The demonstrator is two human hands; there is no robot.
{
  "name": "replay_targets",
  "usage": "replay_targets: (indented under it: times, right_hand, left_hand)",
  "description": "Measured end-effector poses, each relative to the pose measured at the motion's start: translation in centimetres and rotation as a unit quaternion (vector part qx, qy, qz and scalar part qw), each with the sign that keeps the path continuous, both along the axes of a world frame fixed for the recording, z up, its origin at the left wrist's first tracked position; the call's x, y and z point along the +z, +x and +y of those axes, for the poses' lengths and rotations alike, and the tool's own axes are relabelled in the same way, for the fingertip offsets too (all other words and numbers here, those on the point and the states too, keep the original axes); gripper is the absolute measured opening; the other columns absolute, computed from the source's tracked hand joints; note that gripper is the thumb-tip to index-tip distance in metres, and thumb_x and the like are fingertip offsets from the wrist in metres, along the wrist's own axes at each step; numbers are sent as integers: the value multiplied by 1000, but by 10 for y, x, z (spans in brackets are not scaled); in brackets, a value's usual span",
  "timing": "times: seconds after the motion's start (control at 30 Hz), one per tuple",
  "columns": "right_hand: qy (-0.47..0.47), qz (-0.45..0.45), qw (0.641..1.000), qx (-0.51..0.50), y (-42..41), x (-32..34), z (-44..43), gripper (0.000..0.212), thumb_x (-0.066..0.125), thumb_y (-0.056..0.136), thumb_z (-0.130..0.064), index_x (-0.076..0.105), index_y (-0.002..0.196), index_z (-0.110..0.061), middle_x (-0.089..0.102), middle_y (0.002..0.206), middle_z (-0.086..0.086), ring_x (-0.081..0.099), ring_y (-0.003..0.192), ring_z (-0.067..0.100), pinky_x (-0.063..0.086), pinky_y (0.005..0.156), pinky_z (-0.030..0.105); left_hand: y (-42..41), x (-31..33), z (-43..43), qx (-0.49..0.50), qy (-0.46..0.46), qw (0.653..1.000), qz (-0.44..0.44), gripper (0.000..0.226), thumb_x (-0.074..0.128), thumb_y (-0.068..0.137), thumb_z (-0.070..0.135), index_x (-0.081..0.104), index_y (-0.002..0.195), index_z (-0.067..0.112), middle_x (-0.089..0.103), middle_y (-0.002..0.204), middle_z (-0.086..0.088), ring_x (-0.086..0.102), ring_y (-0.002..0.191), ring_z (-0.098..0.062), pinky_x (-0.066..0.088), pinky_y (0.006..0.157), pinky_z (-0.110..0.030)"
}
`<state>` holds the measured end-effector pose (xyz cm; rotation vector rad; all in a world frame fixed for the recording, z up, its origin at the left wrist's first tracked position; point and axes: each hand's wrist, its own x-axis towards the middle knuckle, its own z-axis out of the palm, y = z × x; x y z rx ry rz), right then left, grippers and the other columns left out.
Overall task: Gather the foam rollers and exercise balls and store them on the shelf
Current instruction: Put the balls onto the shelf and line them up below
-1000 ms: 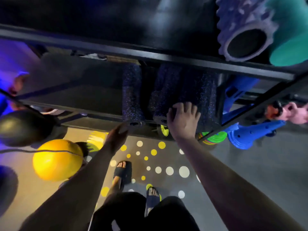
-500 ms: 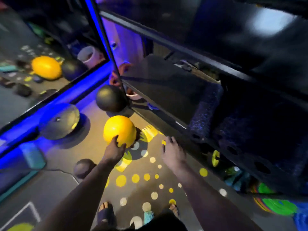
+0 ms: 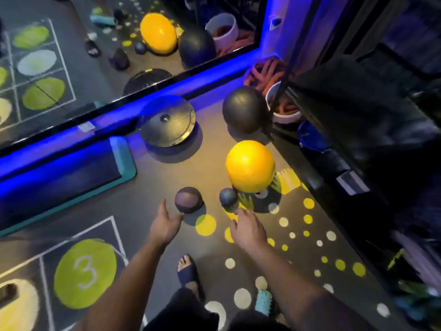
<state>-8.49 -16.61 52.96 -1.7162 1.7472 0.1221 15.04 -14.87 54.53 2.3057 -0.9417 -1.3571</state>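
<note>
Several balls lie on the dark floor. A yellow exercise ball (image 3: 250,166) sits beside the black shelf (image 3: 353,130). Behind it rests a large black ball (image 3: 244,108). A small brownish ball (image 3: 188,199) lies just beyond my left hand (image 3: 164,224), which is open with fingers spread, close to it but not touching. A smaller dark ball (image 3: 228,197) sits just ahead of my right hand (image 3: 248,229), also open and holding nothing. The shelf's contents are too dark and blurred to make out.
A black dome trainer (image 3: 167,121) lies by the mirror wall (image 3: 71,56) with its blue light strip. A teal-edged step platform (image 3: 71,170) is at the left. A white tub of orange rope (image 3: 284,108) stands at the shelf's corner. My sandalled foot (image 3: 188,271) stands below the hands.
My view has swung left from the shelf down to the floor. Both hands left the shelf and the rollers and now reach low toward the two small balls.
</note>
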Motion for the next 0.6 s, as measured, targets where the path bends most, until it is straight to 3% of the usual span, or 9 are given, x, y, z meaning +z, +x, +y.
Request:
replay_targets:
  times: [0.23,0.33,0.6]
  right_hand:
    - [42,-30,996,-77,109,-1,-24,33,48,101,-24,54,132,-16,53,135,8,49,126,30,43,99,42]
    - [57,-21,992,-114,107,-4,-39,33,47,102,-27,53,133,-17,54,133,6,50,125,29,43,96,40]
    - [155,29,971,-179,86,-69,-105,37,50,98,-29,55,131,-14,57,135,10,53,125,33,46,96,39]
  left_hand:
    - [113,-26,-65,-73,49,996,4,82,65,98,27,14,162,21,27,164,-19,34,147,-36,34,118,-53]
    - [109,-39,-110,-120,46,992,3,80,64,98,31,18,162,19,29,163,-18,35,146,-37,33,119,-53]
    - [74,-85,-192,-176,84,981,5,78,66,96,25,23,160,10,35,161,-17,38,145,-33,33,115,-38]
